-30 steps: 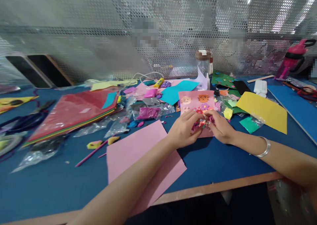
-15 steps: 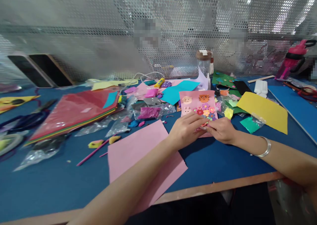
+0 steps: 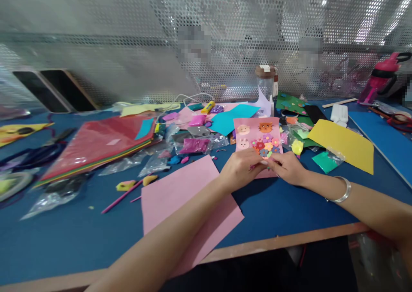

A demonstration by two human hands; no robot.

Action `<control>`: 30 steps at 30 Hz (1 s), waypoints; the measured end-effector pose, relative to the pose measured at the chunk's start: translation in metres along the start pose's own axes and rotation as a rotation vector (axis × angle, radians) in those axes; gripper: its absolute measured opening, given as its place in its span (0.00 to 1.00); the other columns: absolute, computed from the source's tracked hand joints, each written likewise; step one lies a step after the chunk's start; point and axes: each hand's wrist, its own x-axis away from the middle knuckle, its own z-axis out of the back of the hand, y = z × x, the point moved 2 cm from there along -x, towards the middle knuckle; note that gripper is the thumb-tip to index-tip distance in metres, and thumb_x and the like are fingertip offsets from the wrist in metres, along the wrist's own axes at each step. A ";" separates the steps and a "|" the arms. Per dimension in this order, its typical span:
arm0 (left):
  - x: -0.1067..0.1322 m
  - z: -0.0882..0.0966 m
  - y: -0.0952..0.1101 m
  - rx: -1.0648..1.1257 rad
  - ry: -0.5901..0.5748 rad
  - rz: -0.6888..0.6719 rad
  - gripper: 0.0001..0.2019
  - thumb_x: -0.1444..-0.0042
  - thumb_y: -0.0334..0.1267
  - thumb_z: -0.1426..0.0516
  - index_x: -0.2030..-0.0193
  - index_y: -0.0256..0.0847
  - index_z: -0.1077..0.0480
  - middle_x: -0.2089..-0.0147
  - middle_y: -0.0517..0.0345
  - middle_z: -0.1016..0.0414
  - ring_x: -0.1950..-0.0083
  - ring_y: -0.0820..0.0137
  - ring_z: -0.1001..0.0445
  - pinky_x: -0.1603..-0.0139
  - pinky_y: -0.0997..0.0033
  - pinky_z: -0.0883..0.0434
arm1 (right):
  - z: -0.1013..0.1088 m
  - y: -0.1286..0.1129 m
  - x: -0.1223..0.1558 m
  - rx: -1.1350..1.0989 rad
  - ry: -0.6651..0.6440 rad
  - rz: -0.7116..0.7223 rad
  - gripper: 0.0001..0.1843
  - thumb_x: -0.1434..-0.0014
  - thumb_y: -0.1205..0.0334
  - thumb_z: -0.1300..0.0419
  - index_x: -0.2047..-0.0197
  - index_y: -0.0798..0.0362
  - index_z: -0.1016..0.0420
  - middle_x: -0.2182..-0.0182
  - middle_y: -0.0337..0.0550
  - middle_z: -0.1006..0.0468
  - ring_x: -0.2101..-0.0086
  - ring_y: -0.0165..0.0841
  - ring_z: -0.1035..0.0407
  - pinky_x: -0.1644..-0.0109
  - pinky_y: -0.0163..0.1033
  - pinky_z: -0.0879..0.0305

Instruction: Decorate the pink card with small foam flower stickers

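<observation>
A pink card [image 3: 254, 123] on the blue table bears an orange cat face [image 3: 265, 127], paler animal faces [image 3: 244, 143] and a cluster of small clay flowers [image 3: 268, 146]. My left hand [image 3: 240, 168] is closed over the card's lower left part, fingers curled and bunched. From the right, my right hand [image 3: 289, 167] meets it with thumb and fingers pinched. The fingertips of both hands come together over the lower card. What they pinch is too small and too covered to make out. A large pink sheet [image 3: 189, 206] lies under my left forearm.
Left of the card are bags of coloured clay [image 3: 195, 146] and a stack of coloured sheets [image 3: 103, 144]. A yellow sheet [image 3: 343, 146] and a green clay packet [image 3: 325, 161] lie right. Behind stand a brown-lidded bottle [image 3: 265, 82] and a perforated metal screen [image 3: 225, 47].
My left fingers have drawn back and curled in, uncovering more of the flowers and the pale animal face. Both hands' fingertips stay together over the lower card.
</observation>
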 end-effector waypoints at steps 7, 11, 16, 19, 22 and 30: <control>-0.001 0.003 -0.006 0.094 0.046 0.173 0.10 0.46 0.36 0.47 0.75 0.36 0.30 0.79 0.59 0.30 0.77 0.76 0.34 0.75 0.78 0.37 | 0.003 0.004 -0.003 -0.227 0.105 -0.196 0.20 0.42 0.54 0.53 0.82 0.54 0.41 0.89 0.35 0.36 0.85 0.24 0.39 0.78 0.29 0.45; 0.002 0.007 -0.017 -0.015 0.161 0.164 0.09 0.46 0.35 0.47 0.70 0.35 0.28 0.77 0.56 0.28 0.75 0.74 0.32 0.72 0.76 0.35 | 0.011 0.017 -0.005 -0.180 0.258 -0.262 0.20 0.41 0.53 0.56 0.79 0.55 0.39 0.86 0.37 0.33 0.84 0.24 0.38 0.78 0.30 0.43; 0.004 0.006 -0.029 -0.197 0.181 0.146 0.11 0.43 0.34 0.51 0.62 0.34 0.28 0.73 0.53 0.27 0.71 0.72 0.31 0.70 0.75 0.34 | 0.012 0.020 -0.006 -0.119 0.245 -0.174 0.15 0.43 0.56 0.52 0.62 0.57 0.31 0.75 0.42 0.25 0.74 0.28 0.31 0.69 0.32 0.38; 0.004 0.002 -0.032 -0.238 0.158 0.140 0.13 0.43 0.33 0.52 0.60 0.33 0.29 0.72 0.52 0.27 0.71 0.72 0.30 0.70 0.75 0.33 | 0.010 0.016 -0.005 -0.098 0.210 -0.125 0.14 0.43 0.59 0.51 0.59 0.56 0.30 0.67 0.44 0.24 0.69 0.29 0.30 0.66 0.33 0.36; 0.004 0.002 -0.031 -0.186 0.166 0.140 0.11 0.44 0.33 0.51 0.62 0.34 0.28 0.69 0.53 0.25 0.69 0.72 0.28 0.69 0.76 0.32 | 0.008 0.015 -0.003 -0.089 0.185 -0.106 0.14 0.42 0.60 0.51 0.58 0.55 0.31 0.63 0.44 0.24 0.68 0.30 0.29 0.66 0.34 0.35; 0.003 0.007 -0.027 -0.164 0.187 0.026 0.09 0.45 0.36 0.48 0.67 0.36 0.27 0.74 0.55 0.26 0.73 0.74 0.29 0.72 0.77 0.32 | 0.005 0.015 -0.003 -0.014 0.157 0.005 0.12 0.42 0.63 0.52 0.57 0.55 0.33 0.61 0.46 0.26 0.60 0.33 0.31 0.58 0.38 0.35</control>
